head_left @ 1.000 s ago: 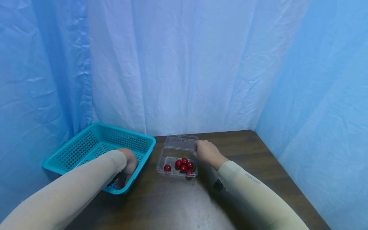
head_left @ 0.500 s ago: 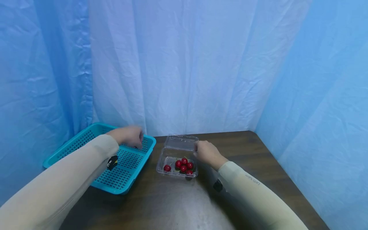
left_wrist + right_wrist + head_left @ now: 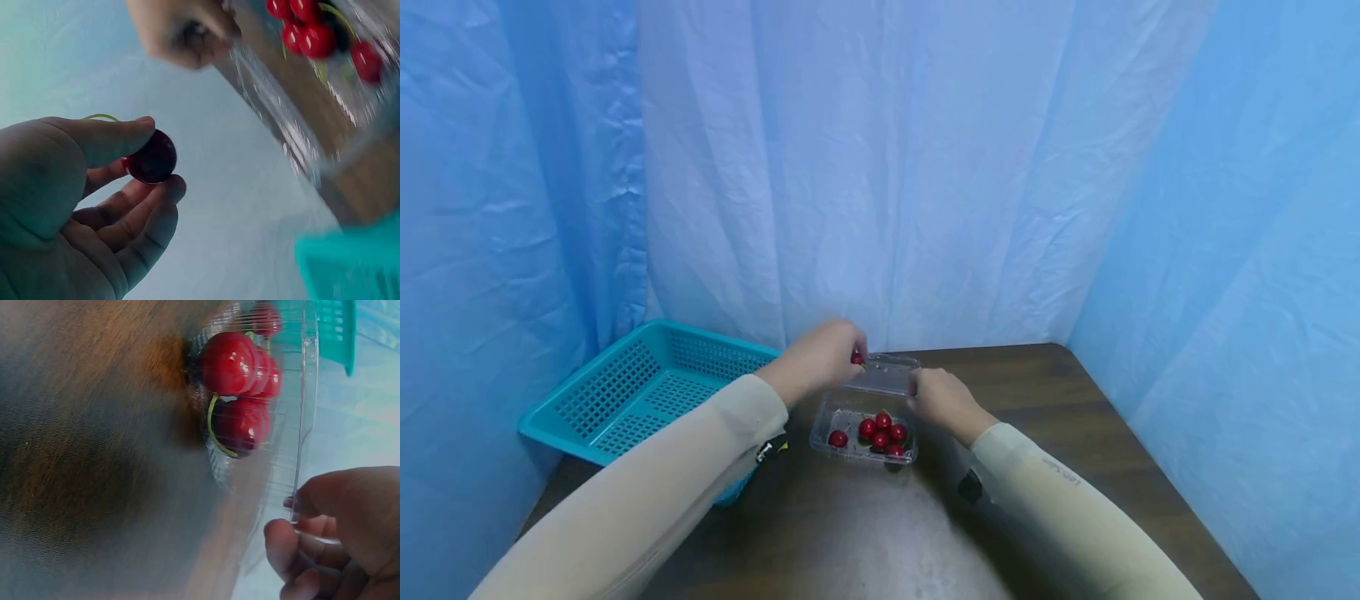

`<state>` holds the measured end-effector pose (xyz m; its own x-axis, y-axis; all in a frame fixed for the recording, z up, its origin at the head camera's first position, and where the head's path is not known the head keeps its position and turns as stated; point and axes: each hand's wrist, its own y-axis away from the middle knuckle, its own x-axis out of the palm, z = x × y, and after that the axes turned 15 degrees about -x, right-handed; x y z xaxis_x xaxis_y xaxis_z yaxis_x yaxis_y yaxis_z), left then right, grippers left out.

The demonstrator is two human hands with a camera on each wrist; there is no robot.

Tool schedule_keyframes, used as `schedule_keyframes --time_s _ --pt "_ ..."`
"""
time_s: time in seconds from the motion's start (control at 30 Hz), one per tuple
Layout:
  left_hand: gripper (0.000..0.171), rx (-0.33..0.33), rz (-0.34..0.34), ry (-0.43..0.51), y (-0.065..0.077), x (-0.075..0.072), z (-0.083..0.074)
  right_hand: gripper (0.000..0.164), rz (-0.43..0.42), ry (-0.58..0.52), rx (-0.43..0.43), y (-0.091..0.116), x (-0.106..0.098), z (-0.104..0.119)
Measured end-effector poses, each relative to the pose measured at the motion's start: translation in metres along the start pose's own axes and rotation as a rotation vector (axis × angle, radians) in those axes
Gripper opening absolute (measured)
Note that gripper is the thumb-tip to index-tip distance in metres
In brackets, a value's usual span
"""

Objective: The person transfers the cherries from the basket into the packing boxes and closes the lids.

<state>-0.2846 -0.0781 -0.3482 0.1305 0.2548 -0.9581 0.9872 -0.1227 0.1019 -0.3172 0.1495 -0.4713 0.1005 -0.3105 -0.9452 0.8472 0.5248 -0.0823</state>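
My left hand (image 3: 820, 358) pinches a dark red cherry (image 3: 153, 157) between thumb and fingertips, its thin green stem showing behind the thumb in the left wrist view. In the head view this hand is above the raised lid of a clear plastic clamshell box (image 3: 842, 421). Several red cherries (image 3: 880, 433) lie in the box's tray, mostly bunched toward the right, with one cherry (image 3: 838, 438) apart at the left. At the box's right side, my right hand (image 3: 946, 402) pinches the clear plastic edge between thumb and finger, as the right wrist view shows.
A turquoise perforated basket (image 3: 625, 375) stands left of the box, partly covered by the left sleeve. Both stand on a dark wooden table (image 3: 1022, 392). Pale blue curtains (image 3: 925, 167) hang behind and on both sides.
My left hand has come up out of the basket and moved right, over to the clamshell box, carrying the cherry. My right hand has stayed at the box's edge.
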Motion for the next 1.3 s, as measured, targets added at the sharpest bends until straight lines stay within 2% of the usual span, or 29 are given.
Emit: schedule_keyframes --time_s 0.1,0.2,0.5,0.6,0.9,1.13,1.3 --pt "0.021 -0.004 0.022 -0.034 0.000 0.016 -0.013 0.005 -0.002 -0.003 0.000 -0.001 0.001 0.001" --pt "0.018 -0.020 0.036 -0.048 0.000 0.031 -0.017 0.006 -0.005 -0.004 0.000 -0.002 0.002 0.002" --pt "0.010 -0.117 0.034 -0.032 -0.012 0.078 0.002 0.006 -0.008 0.010 -0.006 -0.001 0.001 0.001" --pt "0.009 -0.147 0.024 -0.038 -0.015 0.089 0.005 0.006 -0.002 0.011 -0.005 0.000 0.001 0.000" --pt "0.007 -0.200 0.030 -0.060 -0.017 0.101 0.006 0.005 -0.001 0.001 0.008 -0.001 0.003 -0.005" --pt "0.012 -0.225 0.030 -0.030 -0.017 0.108 0.007 0.005 -0.010 0.000 -0.004 0.001 0.002 -0.006" --pt "0.012 -0.222 0.021 -0.023 -0.015 0.112 0.005 0.004 -0.015 -0.003 -0.002 0.001 0.002 -0.008"
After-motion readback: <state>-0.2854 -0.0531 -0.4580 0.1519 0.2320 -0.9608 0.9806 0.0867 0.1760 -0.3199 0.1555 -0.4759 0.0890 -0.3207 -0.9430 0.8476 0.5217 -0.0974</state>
